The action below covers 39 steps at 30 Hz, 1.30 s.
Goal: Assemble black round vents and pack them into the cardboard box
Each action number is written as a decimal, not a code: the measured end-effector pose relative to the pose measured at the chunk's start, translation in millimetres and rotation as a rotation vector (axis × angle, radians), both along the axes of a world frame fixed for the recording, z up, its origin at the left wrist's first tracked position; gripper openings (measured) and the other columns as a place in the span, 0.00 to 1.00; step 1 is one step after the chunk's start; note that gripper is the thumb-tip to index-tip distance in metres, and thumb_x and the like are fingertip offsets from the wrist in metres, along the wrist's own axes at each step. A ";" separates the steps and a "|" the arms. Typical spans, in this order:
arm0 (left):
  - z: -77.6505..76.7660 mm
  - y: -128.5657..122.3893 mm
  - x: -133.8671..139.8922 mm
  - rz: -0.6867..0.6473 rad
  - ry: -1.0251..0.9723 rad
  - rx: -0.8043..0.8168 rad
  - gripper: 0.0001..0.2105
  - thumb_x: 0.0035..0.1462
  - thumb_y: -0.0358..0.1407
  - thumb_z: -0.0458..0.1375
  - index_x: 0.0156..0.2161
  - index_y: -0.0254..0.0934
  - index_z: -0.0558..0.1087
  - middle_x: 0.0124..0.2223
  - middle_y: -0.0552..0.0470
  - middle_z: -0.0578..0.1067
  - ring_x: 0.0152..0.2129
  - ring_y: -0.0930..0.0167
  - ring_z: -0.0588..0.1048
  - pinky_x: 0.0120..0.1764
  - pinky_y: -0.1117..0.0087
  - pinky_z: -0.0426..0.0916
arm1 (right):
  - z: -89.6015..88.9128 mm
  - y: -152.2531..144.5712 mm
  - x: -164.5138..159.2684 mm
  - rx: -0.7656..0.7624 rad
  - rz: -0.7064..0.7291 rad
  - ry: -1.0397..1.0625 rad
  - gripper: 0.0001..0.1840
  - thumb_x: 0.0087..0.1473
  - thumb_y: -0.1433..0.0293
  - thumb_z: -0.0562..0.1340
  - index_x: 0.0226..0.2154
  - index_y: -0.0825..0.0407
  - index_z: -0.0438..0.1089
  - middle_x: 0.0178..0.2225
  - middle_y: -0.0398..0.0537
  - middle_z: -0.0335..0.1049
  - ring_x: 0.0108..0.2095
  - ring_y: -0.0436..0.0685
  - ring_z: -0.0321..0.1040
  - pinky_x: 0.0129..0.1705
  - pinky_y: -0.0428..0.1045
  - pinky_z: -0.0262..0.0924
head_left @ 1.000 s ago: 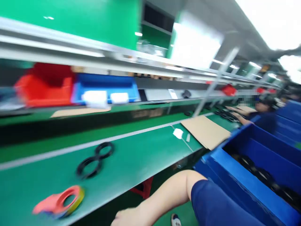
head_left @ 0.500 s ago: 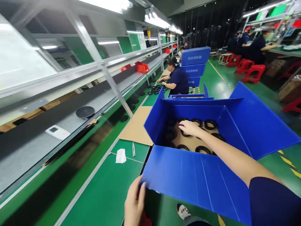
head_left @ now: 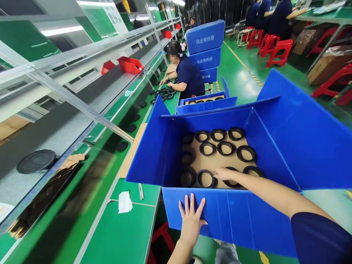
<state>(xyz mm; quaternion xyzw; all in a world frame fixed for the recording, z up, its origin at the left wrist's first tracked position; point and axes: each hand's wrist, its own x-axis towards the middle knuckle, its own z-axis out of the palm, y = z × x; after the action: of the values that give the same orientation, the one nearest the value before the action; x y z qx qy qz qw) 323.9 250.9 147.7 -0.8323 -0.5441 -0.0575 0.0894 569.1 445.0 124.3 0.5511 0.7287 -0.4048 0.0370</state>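
Observation:
A large blue corrugated plastic box [head_left: 275, 146] stands in front of me with its flaps folded out. Several black rings [head_left: 226, 148] lie flat in rows on the cardboard sheet [head_left: 203, 159] inside it. My right hand [head_left: 224, 173] reaches into the box, its fingers drawn together at the right rim of a black ring [head_left: 205, 179] in the near row. Part of that grip is hard to see. My left hand [head_left: 191, 220] lies with fingers spread on the outside of the near flap [head_left: 233, 216], holding nothing.
Left of the box runs a green workbench [head_left: 123, 234] with a white paper scrap [head_left: 125, 202] and tweezers [head_left: 141, 191]. Black discs [head_left: 122, 146] lie along the conveyor. A co-worker [head_left: 189, 73] sits beyond, near another blue box [head_left: 207, 106]. Red stools [head_left: 280, 51] stand at right.
My left hand has moved right from the flap's left corner to lie flat on the flap, which now hangs lower. My right hand has come from the middle rings to the near row.

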 end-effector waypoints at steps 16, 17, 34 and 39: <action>-31.4 -3.7 -7.9 -0.002 -0.032 0.088 0.43 0.38 0.68 0.62 0.62 0.65 0.60 0.56 0.46 0.73 0.50 0.49 0.71 0.55 0.37 0.57 | -57.0 27.0 -162.6 -0.064 -0.315 -0.230 0.69 0.47 0.69 0.73 0.69 0.34 0.20 0.68 0.60 0.03 0.56 0.72 0.63 0.47 0.59 0.67; -33.1 -3.3 -8.4 -0.007 -0.035 0.099 0.42 0.39 0.68 0.61 0.62 0.65 0.61 0.55 0.47 0.73 0.50 0.50 0.70 0.58 0.38 0.51 | -59.2 35.2 -160.1 -0.052 -0.344 -0.250 0.69 0.47 0.70 0.72 0.68 0.32 0.18 0.68 0.58 0.01 0.58 0.73 0.60 0.48 0.59 0.66; -47.9 0.0 -5.5 -0.066 -0.127 0.256 0.34 0.50 0.68 0.52 0.61 0.66 0.61 0.45 0.50 0.79 0.42 0.57 0.75 0.56 0.43 0.55 | -66.8 95.3 -154.9 -0.040 -0.104 -0.311 0.61 0.48 0.58 0.73 0.69 0.32 0.31 0.69 0.69 0.27 0.53 0.74 0.68 0.46 0.61 0.68; -35.9 -0.2 -12.1 -0.085 -0.121 0.269 0.32 0.53 0.67 0.50 0.61 0.65 0.62 0.50 0.51 0.77 0.44 0.57 0.74 0.58 0.45 0.53 | -61.0 103.0 -139.8 0.046 -0.097 -0.295 0.56 0.47 0.50 0.72 0.69 0.39 0.44 0.70 0.62 0.23 0.56 0.74 0.64 0.50 0.59 0.66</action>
<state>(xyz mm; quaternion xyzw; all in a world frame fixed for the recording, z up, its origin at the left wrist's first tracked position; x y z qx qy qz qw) 311.8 250.7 111.8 -0.8301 -0.5001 -0.1835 0.1646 429.2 548.0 63.3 0.6400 0.6969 -0.3038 0.1114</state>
